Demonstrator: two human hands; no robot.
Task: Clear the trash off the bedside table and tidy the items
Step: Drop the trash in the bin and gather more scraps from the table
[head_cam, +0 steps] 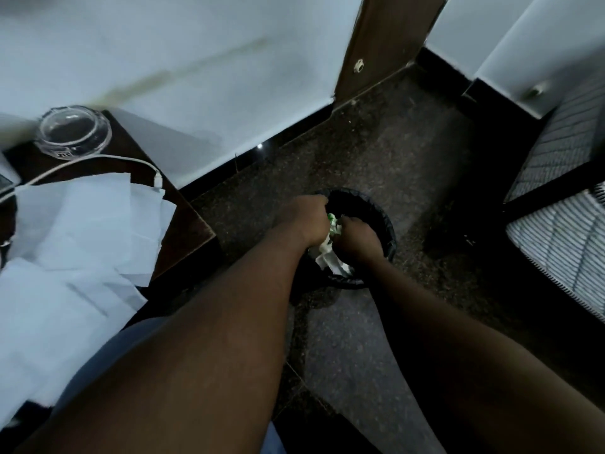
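Both of my arms reach down over a black bin (386,221) on the dark floor. My left hand (306,219) and my right hand (358,239) are curled round a crumpled white and green wrapper (331,239) held over the bin's mouth. More white paper lies inside the bin beneath my hands. At the left stands the dark wooden bedside table (183,221). On it lie several white paper sheets (82,231), a white charging cable (98,160) and a clear glass ashtray (73,132).
A white wall with a black skirting runs behind the table and bin. A brown wooden door frame (386,44) stands at the top centre. Striped bedding (563,224) fills the right edge. Open dark floor lies between the bin and the bed.
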